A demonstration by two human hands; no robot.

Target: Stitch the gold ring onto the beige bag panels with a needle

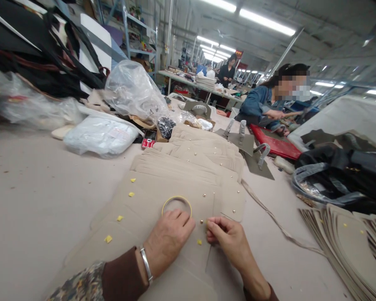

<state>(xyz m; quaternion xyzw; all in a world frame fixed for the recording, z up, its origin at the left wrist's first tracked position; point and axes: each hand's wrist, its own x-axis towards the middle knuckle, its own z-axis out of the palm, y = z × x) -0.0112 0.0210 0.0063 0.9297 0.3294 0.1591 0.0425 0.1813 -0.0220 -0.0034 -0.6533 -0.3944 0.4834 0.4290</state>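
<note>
My left hand [169, 234], with a silver bracelet at its wrist, grips a narrow roll of yellow tape [176, 197] over the beige panels. Close by on the right, my right hand [228, 239] is closed in a pinch, a bit of yellow tape showing at its fingertips. Beside those fingertips is a small metal rivet [201, 222] in the top beige panel [163, 184]. A yellow tape piece [199, 242] sticks just below the rivet. More yellow pieces [120, 218] dot the panels' left side. The stacked panels [188, 150] overlap, several with rivets.
Fanned beige pieces [335, 238] lie at right, below a black bag [341, 171]. A fabric strip [269, 213] crosses the table. Plastic-wrapped packages [102, 133] stand at left. A co-worker [260, 100] sits beyond a red board [272, 144]; another person [227, 73] stands farther back.
</note>
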